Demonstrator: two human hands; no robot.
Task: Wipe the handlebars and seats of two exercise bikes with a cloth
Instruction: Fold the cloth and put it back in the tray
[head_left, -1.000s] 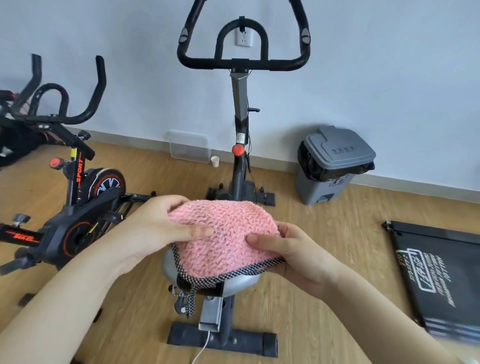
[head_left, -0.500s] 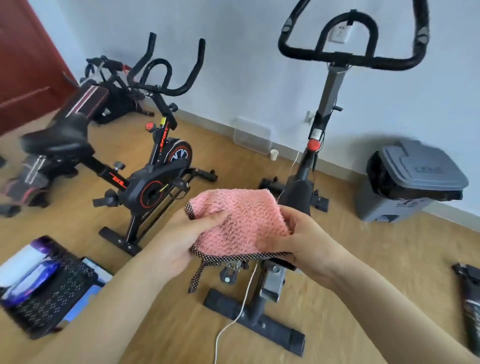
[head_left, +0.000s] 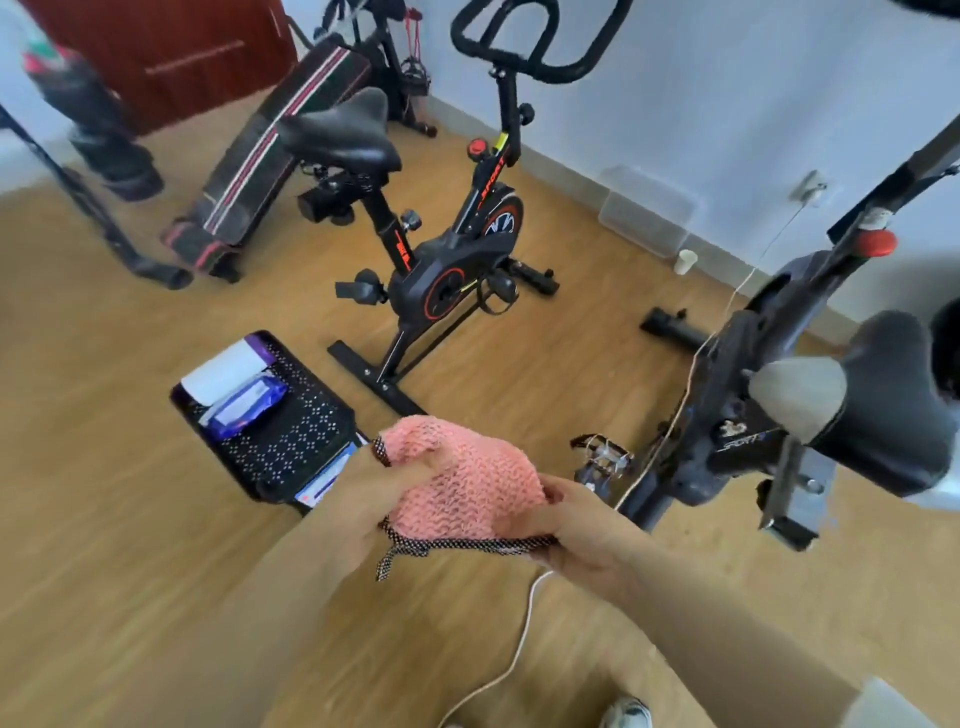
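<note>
Indoors, above wooden floor (head_left: 104, 467) by pale wall (head_left: 727, 104): pink cloth (head_left: 467, 483) gripped in curled left hand (head_left: 374, 499) and right hand (head_left: 582, 535), black bike (head_left: 447, 260) and grey-seated bike (head_left: 779, 415) nearby.

Not much we can actually read here. The black-and-red exercise bike (head_left: 452, 270) has "SPORT" in red letters running up its front post (head_left: 491, 176), just below the red knob. There's more red lettering on that bike's seat post (head_left: 397, 244), but it's too blurry for us to make out. The closer dark exercise bike (head_left: 727, 374) on the right has pale lettering on its frame under the saddle that we read as "SPORT", maybe with one more character after it that's smeared. The purple packet (head_left: 252, 402) in the black perforated tray (head_left: 296, 441) has some print on it, but we can't read any of it.
</note>
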